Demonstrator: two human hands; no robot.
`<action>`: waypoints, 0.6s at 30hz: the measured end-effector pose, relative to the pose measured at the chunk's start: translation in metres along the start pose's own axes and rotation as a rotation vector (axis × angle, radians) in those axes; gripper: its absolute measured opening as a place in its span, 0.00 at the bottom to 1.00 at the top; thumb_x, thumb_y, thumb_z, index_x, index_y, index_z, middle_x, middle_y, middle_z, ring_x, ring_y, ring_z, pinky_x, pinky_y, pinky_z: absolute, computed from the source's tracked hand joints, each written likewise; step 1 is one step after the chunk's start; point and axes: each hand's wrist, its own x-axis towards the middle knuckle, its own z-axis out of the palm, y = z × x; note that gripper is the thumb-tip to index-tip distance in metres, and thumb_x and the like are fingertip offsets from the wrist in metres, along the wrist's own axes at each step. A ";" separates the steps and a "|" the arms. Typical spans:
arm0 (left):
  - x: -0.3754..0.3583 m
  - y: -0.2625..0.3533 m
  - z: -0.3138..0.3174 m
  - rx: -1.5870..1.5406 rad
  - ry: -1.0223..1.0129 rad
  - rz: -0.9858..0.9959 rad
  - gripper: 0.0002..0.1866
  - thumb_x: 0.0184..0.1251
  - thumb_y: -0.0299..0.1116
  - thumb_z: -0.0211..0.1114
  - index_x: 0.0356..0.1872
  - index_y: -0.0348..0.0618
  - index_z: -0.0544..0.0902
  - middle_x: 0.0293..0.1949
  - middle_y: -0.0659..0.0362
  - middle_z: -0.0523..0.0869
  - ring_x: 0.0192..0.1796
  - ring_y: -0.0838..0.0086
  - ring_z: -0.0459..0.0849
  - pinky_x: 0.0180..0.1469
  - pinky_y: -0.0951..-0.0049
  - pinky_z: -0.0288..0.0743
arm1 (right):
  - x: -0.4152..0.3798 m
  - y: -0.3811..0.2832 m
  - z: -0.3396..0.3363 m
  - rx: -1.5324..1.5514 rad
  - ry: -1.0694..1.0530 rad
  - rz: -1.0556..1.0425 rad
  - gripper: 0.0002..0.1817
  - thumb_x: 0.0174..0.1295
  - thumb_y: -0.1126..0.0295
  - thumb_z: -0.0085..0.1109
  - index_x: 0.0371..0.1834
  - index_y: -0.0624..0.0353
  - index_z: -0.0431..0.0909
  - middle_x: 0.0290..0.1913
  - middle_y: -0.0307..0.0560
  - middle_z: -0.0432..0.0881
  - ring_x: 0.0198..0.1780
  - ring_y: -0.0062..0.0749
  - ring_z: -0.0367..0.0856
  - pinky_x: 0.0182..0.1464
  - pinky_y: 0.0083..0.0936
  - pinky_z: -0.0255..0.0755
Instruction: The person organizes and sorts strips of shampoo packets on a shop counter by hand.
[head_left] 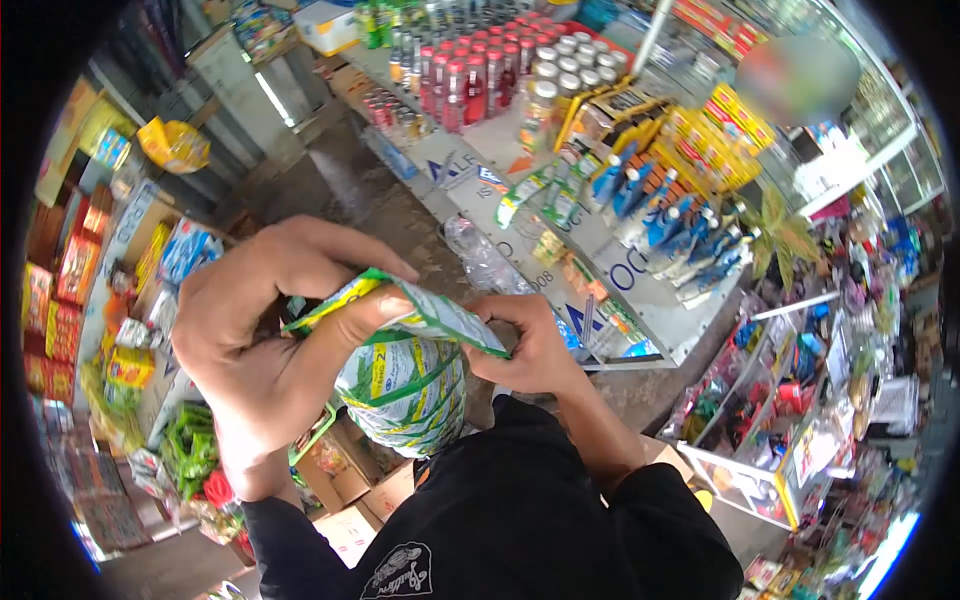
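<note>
A strip of green, white and yellow sachets (pixel 432 312) is stretched between my two hands, close to my chest. My left hand (pixel 268 320) is closed on its left part, thumb lying on top of the yellow printing. At the other end, my right hand (pixel 530 345) pinches the strip's right corner between thumb and fingers. Below hangs a thick bundle of the same sachets (pixel 405 390), layered over one another in front of my black shirt (pixel 520 510). Whether the upper strip joins the bundle is hidden behind my left hand and the strip.
Ahead is a counter (pixel 625 270) bearing red-capped bottles (pixel 470 85), jars (pixel 575 65), yellow packs (pixel 705 145) and blue-and-white pouches (pixel 660 215). Shelves of packets (pixel 75 280) line the left. Cardboard boxes (pixel 345 470) stand below me. A glass display case (pixel 750 450) is at right.
</note>
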 end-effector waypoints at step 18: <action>0.250 0.014 0.092 0.046 -0.096 0.473 0.14 0.60 0.31 0.79 0.34 0.37 0.80 0.38 0.47 0.89 0.37 0.69 0.89 0.43 0.71 0.85 | 0.090 -0.149 -0.183 0.019 0.530 -0.111 0.09 0.59 0.71 0.72 0.38 0.66 0.86 0.31 0.36 0.86 0.33 0.16 0.81 0.36 0.20 0.74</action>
